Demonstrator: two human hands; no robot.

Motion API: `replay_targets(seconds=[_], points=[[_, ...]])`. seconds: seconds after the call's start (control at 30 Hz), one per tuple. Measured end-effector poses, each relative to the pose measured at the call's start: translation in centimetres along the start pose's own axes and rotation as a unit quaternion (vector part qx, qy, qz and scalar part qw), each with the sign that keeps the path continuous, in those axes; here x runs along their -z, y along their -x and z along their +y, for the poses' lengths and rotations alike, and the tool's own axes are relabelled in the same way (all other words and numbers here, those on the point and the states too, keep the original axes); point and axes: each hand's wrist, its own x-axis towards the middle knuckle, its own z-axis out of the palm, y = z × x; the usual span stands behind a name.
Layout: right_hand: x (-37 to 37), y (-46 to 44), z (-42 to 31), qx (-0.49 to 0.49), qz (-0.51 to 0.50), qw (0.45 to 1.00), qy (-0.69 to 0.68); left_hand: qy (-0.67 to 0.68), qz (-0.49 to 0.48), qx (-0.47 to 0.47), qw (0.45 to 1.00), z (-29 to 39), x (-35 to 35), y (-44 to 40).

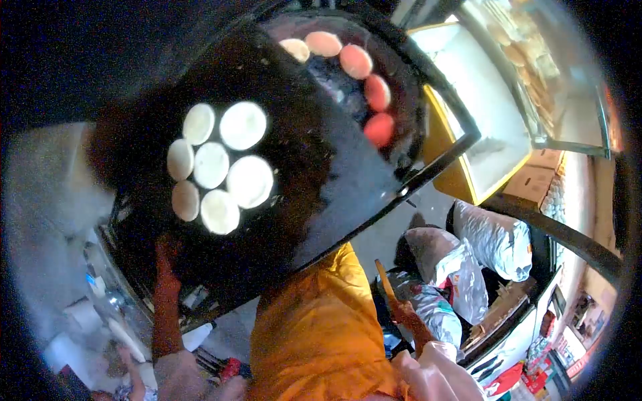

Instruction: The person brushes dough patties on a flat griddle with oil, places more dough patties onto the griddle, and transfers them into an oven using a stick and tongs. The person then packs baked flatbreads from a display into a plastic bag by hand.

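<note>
Several round white pieces of flat dough (pixel 211 165) lie grouped on a black griddle (pixel 287 220). Beyond the griddle's right side, reddish-lit rounds (pixel 356 61) stand in a curve along the rim of a round, dark opening. My left hand (pixel 168 248) is at the griddle's near left part, below the white rounds; its fingers are lost in shadow. Down to the right, apart from the griddle, my right hand (pixel 402 310) is closed around a thin wooden stick (pixel 384 279) that points up and left.
A yellow-edged white bin (pixel 478 120) stands at the upper right. Filled whitish sacks (pixel 491 239) lie below it, beside cardboard boxes (pixel 535 177). A dark metal bar (pixel 441 160) borders the griddle on the right. Another person's arm (pixel 132 374) shows at the lower left.
</note>
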Motion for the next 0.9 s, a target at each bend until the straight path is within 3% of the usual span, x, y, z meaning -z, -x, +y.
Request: replay_targets(seconds=[0.03, 0.07, 0.1, 0.13, 0.17, 0.2, 0.37, 0.4, 0.43, 0.47, 0.53, 0.6, 0.63, 0.67, 0.7, 0.77, 0.8, 0.9], points=[[0.4, -3.7, 3.7, 0.226, 0.005, 0.972, 0.065, 0.013, 0.012, -0.002, 1.0, 1.2, -2.9, 0.2], [0.3, -6.5, 6.0, 0.337, 0.005, 0.937, 0.094, 0.026, 0.025, -0.004, 0.999, 2.4, -5.9, 0.5], [0.1, -9.1, 8.2, 0.443, 0.012, 0.888, 0.12, 0.077, -0.017, 0.074, 0.994, 3.9, -8.3, 0.4], [0.0, -7.2, 6.4, 0.352, 0.014, 0.931, 0.098, 0.126, -0.058, 0.152, 0.979, 4.9, -9.6, 0.5], [0.0, -5.6, 4.8, 0.26, 0.017, 0.963, 0.062, 0.127, -0.093, 0.085, 0.984, 2.1, -8.6, -1.5], [0.0, -4.4, 4.3, 0.223, 0.023, 0.974, 0.04, 0.125, -0.098, 0.081, 0.984, 1.5, -9.2, -2.2], [-1.5, -1.6, 5.3, 0.245, 0.064, 0.966, 0.042, 0.028, -0.064, 0.064, 0.995, 3.9, -15.0, -1.1], [-2.3, -1.6, 5.9, 0.295, 0.085, 0.948, 0.08, 0.037, -0.069, 0.067, 0.995, 4.0, -14.6, -1.4], [-3.0, -1.9, 6.8, 0.419, 0.134, 0.88, 0.177, 0.045, -0.073, 0.07, 0.994, 4.1, -14.3, -1.7], [-3.9, -2.5, 7.4, 0.541, 0.216, 0.765, 0.275, 0.048, -0.076, 0.059, 0.994, 4.5, -13.5, -1.4], [-5.0, -2.2, 6.1, 0.591, 0.286, 0.701, 0.279, 0.014, -0.092, 0.071, 0.993, 4.6, -11.9, 0.2], [-6.1, -2.2, 3.7, 0.454, 0.247, 0.851, 0.099, -0.129, -0.1, -0.007, 0.987, 4.4, -9.9, 0.7], [-6.4, -2.0, 2.1, 0.375, 0.217, 0.902, 0.004, -0.126, -0.092, -0.067, 0.985, 4.2, -9.8, 1.8], [-6.9, -1.6, 0.4, 0.291, 0.18, 0.935, -0.092, -0.122, -0.083, -0.126, 0.981, 3.9, -10.1, 3.6], [-7.5, -0.7, -1.1, 0.203, 0.139, 0.951, -0.186, -0.114, -0.134, -0.146, 0.973, 3.8, -10.0, 5.2], [-9.3, 4.3, -3.9, 0.304, 0.111, 0.894, -0.31, -0.066, -0.269, -0.156, 0.948, 1.5, -9.0, 8.3], [-11.3, 9.9, -6.4, 0.351, 0.141, 0.878, -0.295, -0.057, -0.317, -0.141, 0.936, -0.3, -8.5, 10.0], [-16.5, 16.0, -8.0, 0.462, 0.095, 0.845, -0.251, -0.09, -0.43, -0.075, 0.895, -6.8, -5.9, 14.8]])
